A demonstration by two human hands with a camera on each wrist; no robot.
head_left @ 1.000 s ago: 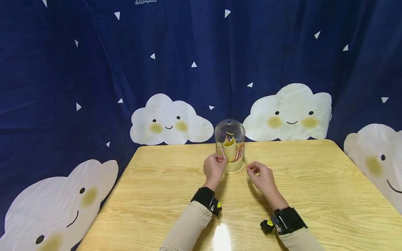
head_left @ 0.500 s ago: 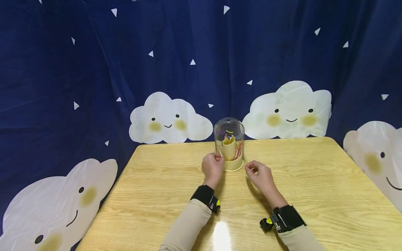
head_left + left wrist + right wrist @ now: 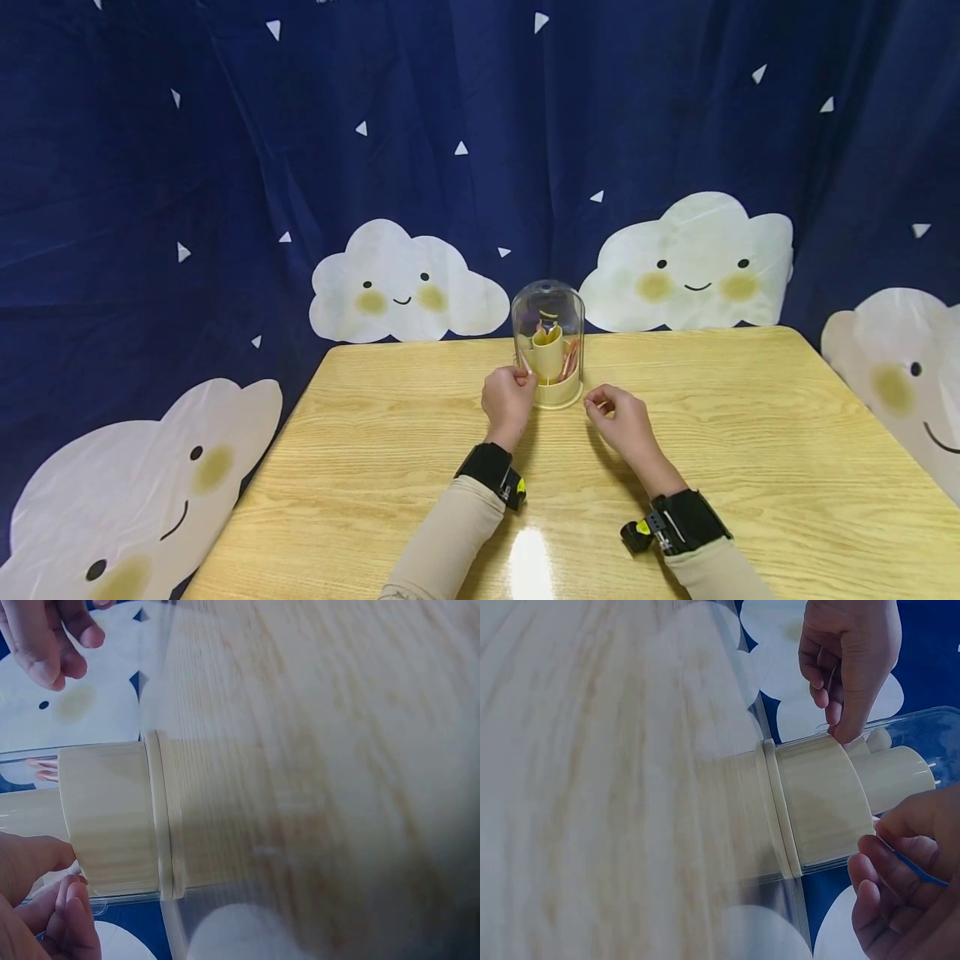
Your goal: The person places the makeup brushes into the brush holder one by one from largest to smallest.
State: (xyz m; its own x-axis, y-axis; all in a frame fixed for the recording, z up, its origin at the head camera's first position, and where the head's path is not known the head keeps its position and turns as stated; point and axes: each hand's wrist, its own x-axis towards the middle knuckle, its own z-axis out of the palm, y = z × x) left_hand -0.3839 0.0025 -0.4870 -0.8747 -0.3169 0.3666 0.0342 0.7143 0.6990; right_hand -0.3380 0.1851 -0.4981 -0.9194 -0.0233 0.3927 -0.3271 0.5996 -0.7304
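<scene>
A cream round holder (image 3: 558,395) under a clear dome (image 3: 548,292) stands upright on the table. Inside are a taller cream cup (image 3: 548,357) and several slim pinkish sticks (image 3: 572,358). At the holder's left front, my left hand (image 3: 507,404) pinches a slim pale stick (image 3: 526,361), which leans left inside the dome's outline. Its lower end is hidden by the fingers. The left wrist view has the thumb and fingers (image 3: 69,894) at the holder's rim. My right hand (image 3: 621,418) hovers just right of the base, fingers loosely bent, holding nothing.
A wooden table (image 3: 360,467) lies under both arms. Close behind its far edge hangs a dark blue curtain (image 3: 420,75) with white triangles and smiling clouds (image 3: 408,321). A black camera band (image 3: 487,468) is strapped on each wrist.
My left hand has shifted slightly left, and the pale stick now tilts further left of the cup. The right hand has stayed nearly still. The head view has moved a little.
</scene>
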